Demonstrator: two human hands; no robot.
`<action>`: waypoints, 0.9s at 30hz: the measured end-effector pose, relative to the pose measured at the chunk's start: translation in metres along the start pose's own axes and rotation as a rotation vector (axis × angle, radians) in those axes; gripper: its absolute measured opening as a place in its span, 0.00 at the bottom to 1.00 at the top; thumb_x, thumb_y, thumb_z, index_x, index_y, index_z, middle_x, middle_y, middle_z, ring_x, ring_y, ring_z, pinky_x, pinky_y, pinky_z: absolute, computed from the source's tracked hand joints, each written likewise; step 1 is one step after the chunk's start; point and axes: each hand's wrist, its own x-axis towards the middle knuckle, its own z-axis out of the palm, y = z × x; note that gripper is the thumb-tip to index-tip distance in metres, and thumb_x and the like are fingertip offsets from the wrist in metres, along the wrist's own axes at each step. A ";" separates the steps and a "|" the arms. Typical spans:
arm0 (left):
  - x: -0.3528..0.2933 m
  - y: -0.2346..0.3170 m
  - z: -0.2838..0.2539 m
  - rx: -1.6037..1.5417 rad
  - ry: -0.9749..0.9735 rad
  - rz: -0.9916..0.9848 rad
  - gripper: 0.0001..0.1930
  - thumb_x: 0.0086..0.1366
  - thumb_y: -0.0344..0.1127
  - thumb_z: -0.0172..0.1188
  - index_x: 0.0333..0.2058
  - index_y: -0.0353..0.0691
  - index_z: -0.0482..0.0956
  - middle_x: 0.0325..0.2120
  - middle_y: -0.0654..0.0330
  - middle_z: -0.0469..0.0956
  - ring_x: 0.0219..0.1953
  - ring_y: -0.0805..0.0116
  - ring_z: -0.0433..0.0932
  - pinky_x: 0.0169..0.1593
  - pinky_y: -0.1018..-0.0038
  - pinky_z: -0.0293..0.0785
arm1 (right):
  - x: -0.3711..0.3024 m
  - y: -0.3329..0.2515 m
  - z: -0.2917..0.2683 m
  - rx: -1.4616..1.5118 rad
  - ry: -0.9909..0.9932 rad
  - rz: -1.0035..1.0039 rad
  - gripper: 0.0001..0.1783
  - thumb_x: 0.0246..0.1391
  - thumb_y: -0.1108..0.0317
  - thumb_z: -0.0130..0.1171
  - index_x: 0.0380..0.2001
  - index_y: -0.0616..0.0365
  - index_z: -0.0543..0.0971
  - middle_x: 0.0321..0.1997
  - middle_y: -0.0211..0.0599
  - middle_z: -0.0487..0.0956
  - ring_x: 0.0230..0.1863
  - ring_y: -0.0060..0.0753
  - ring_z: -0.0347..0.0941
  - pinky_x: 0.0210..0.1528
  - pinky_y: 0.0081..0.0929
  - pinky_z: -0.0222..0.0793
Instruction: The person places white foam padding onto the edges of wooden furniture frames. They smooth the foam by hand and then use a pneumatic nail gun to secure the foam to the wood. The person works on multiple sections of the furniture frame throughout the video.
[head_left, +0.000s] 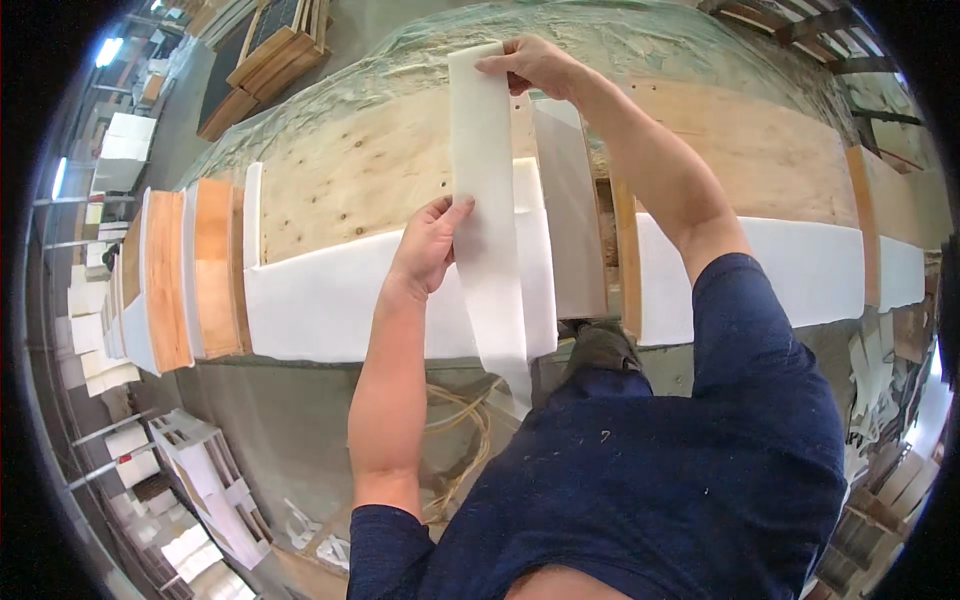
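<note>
A long white strip of foam-like sheet point(487, 140) hangs between my hands and trails down toward my body. My right hand point(540, 68) pinches its far top end between thumb and fingers. Lower down, my left hand point(432, 245) grips the strip's left edge, thumb on top. Beneath it lies a plywood panel point(350, 165) whose near side is covered with white foam point(340, 305). Just right of the strip stands a grey flat-faced piece point(572, 200), and beyond it another plywood panel point(750, 150) carries similar white foam point(750, 275).
Wooden frames partly covered in foam point(168, 280) stand at the left. Greenish plastic sheeting point(420, 50) drapes behind the panels. Coiled hose or cord point(470, 430) lies on the floor near me. Stacked wooden pieces point(280, 45) sit at the far left, and a white frame point(205, 475) at the lower left.
</note>
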 end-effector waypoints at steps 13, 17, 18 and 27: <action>0.104 -0.027 0.022 0.074 0.186 -0.069 0.14 0.64 0.42 0.56 0.34 0.34 0.76 0.29 0.63 0.78 0.29 0.76 0.74 0.32 0.75 0.73 | 0.094 0.095 -0.058 -0.406 0.116 -0.018 0.20 0.47 0.51 0.64 0.39 0.52 0.84 0.40 0.39 0.82 0.39 0.35 0.75 0.43 0.34 0.69; 0.116 -0.034 0.022 0.089 0.190 -0.089 0.14 0.65 0.42 0.56 0.31 0.35 0.76 0.27 0.63 0.77 0.27 0.76 0.74 0.31 0.75 0.73 | 0.100 0.110 -0.065 -0.419 0.122 -0.018 0.19 0.47 0.52 0.63 0.38 0.54 0.84 0.38 0.39 0.82 0.39 0.34 0.75 0.43 0.34 0.70; 0.117 -0.034 0.024 0.084 0.197 -0.085 0.14 0.65 0.42 0.56 0.31 0.35 0.76 0.27 0.63 0.77 0.27 0.76 0.74 0.31 0.75 0.73 | 0.099 0.110 -0.064 -0.429 0.151 -0.010 0.19 0.47 0.52 0.63 0.37 0.54 0.84 0.38 0.39 0.82 0.39 0.34 0.76 0.43 0.34 0.70; 0.108 -0.030 0.027 -0.017 0.189 -0.067 0.13 0.65 0.42 0.57 0.33 0.36 0.76 0.29 0.64 0.77 0.29 0.76 0.74 0.34 0.76 0.74 | 0.090 0.085 -0.059 -0.689 0.053 -0.088 0.16 0.48 0.55 0.59 0.33 0.55 0.83 0.36 0.38 0.82 0.41 0.37 0.76 0.43 0.34 0.70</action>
